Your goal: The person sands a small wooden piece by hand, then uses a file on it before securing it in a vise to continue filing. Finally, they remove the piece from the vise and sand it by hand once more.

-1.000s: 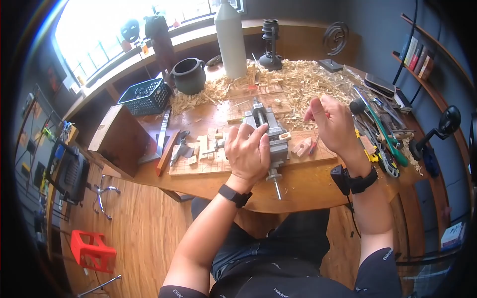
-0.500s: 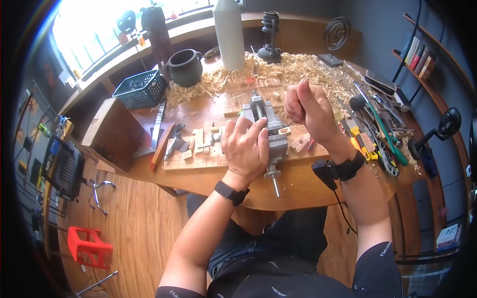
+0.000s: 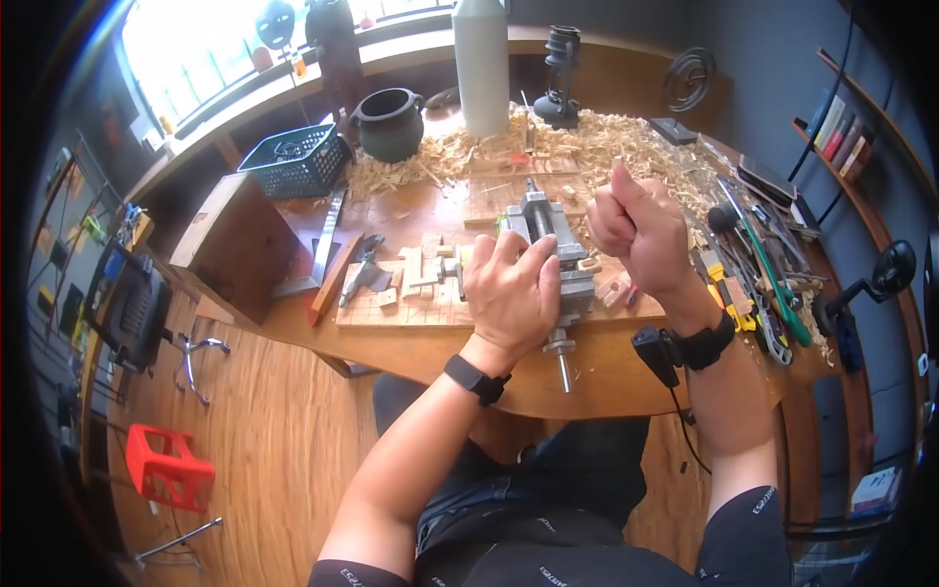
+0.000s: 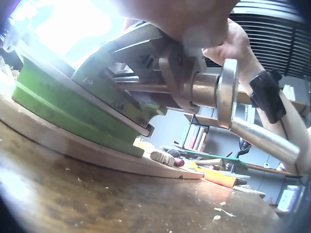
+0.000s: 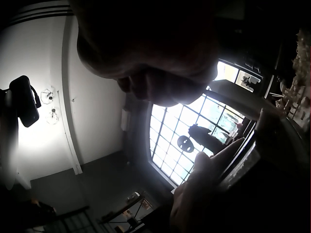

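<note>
My left hand [image 3: 514, 293] lies on top of a metal bench vise [image 3: 577, 284], its bent fingers gripping over the left side and the thumb towards the right. In the left wrist view, the vise's green base [image 4: 73, 107] and its screw with a crank handle [image 4: 265, 138] show below the hand. A small wood piece [image 3: 589, 264] sticks out at the vise's right side. Raised to the right of the vise, my right hand [image 3: 646, 235] is curled into a fist with the thumb up; nothing shows in it. The right wrist view shows this hand only as a dark shape.
Under the vise lies a wooden board [image 3: 411, 311] with small wood blocks [image 3: 423, 269] on it. A wooden box [image 3: 235, 249] and a handsaw [image 3: 328, 235] stand left. Wood shavings [image 3: 626, 142], a dark pot [image 3: 389, 127] and a lantern [image 3: 559, 83] are behind. Tools [image 3: 763, 264] lie right.
My right hand has moved left, closer to the vise, and its thumb now points up. The left hand has stayed on the vise. The head view has shifted slightly.
</note>
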### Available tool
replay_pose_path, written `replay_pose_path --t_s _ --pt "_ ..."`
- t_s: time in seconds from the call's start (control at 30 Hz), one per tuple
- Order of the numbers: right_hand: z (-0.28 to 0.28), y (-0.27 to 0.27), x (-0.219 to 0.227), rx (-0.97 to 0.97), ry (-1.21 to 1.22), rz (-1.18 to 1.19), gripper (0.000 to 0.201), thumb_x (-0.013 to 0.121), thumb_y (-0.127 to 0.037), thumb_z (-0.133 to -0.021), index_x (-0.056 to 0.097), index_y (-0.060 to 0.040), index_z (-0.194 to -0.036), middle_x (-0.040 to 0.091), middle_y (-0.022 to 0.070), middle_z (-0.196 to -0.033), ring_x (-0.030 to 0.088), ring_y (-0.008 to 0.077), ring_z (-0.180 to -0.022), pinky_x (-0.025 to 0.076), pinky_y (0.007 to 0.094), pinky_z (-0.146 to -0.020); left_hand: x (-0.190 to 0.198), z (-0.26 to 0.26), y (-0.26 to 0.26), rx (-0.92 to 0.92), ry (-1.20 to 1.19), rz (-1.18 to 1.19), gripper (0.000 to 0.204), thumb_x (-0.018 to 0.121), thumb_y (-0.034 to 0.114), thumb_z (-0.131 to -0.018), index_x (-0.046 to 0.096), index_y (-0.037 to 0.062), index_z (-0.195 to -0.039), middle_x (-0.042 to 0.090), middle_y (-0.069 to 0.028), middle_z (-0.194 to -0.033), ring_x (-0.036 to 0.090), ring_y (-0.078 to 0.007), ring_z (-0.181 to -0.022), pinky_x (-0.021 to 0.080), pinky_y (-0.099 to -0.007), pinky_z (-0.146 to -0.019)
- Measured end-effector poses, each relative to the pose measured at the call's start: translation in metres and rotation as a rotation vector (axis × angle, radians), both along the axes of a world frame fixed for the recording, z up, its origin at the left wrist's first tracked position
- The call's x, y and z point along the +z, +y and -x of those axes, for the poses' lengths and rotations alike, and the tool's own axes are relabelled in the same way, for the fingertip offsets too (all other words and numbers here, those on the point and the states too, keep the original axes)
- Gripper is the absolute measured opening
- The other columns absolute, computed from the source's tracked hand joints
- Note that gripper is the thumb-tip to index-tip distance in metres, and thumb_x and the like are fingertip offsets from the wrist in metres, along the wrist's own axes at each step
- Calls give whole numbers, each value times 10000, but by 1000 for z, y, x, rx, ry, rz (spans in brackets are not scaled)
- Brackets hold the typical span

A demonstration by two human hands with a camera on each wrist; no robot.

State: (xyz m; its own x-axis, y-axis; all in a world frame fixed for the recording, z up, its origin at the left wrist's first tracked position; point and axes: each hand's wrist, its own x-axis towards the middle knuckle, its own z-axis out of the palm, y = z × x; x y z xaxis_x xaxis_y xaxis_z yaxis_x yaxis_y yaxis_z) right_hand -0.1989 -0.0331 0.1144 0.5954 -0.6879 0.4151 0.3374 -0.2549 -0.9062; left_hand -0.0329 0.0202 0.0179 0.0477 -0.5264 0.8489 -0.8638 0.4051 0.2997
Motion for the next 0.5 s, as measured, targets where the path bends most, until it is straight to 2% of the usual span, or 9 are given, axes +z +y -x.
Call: replay_pose_path --t_s 0.17,0.27,0.37,0.5 --pt "3 2 7 64 -16 76 633 318 -393 -1142 326 -113 -575 315 -9 -546 267 112 -516 223 292 -502 -1 -1 0 2 16 -1 224 637 229 -896 762 101 -1032 586 -86 -855 550 -300 -816 449 -428 -749" --pt "0 5 5 -14 124 86 643 326 -382 -1142 324 -113 -558 301 -13 -533 273 116 -513 226 294 -509 0 1 0 -5 19 1 225 636 229 -897 760 102 -1036 586 -85 -857 549 -301 -816 448 -429 -749" --pt "6 3 6 13 60 77 645 337 -381 -1140 325 -108 -555 304 -13 -534 277 117 -513 228 296 -511 -1 0 0 -2 24 0 224 635 230 -897 755 100 -1035 586 -86 -859 546 -303 -814 447 -432 -747" --pt "0 8 4 6 112 95 648 347 -380 -1138 324 -103 -552 304 -14 -532 261 113 -500 228 295 -507 -1 0 -1 -13 16 6 219 636 224 -894 748 98 -1035 583 -88 -858 541 -304 -812 444 -435 -746"
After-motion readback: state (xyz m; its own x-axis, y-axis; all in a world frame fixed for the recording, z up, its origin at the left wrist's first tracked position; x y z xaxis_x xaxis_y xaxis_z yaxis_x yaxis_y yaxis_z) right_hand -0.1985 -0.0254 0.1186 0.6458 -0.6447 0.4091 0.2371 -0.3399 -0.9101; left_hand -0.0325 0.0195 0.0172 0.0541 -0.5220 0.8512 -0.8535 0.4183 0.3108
